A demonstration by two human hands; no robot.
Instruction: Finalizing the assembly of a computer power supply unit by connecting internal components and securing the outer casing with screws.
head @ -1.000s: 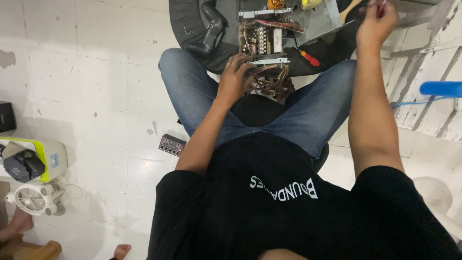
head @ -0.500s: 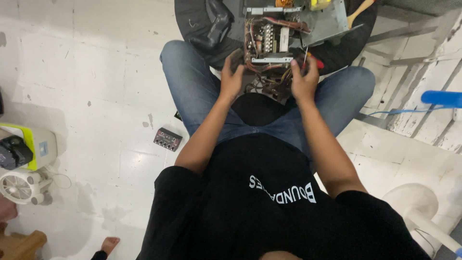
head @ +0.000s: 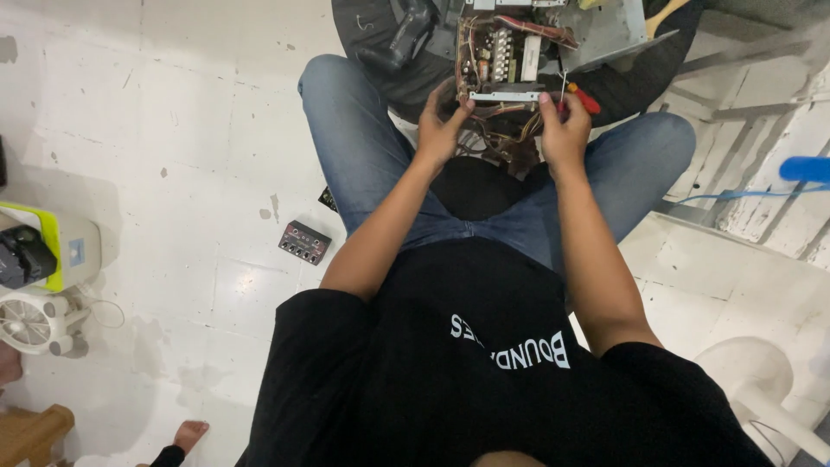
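An opened electronic chassis [head: 510, 52] with circuit boards and a tangle of wires rests on a round dark surface [head: 631, 86] in front of my knees. My left hand [head: 443, 125] grips the near left edge of the chassis by its metal bracket. My right hand [head: 564, 130] touches the near right edge and holds a red-handled screwdriver [head: 581, 97], its thin shaft pointing up. I sit with blue jeans and a black shirt below the hands.
A small dark connector panel [head: 304, 241] lies on the white tiled floor at left. A small white fan [head: 30, 322] and a yellow-green and white device [head: 43, 251] sit at far left. A blue object [head: 804, 169] with cable is right; a white round thing [head: 752, 380] lower right.
My right hand came down from the upper right, where it was raised a second ago, onto the chassis edge. The view has shifted slightly. My left hand stayed on the chassis.
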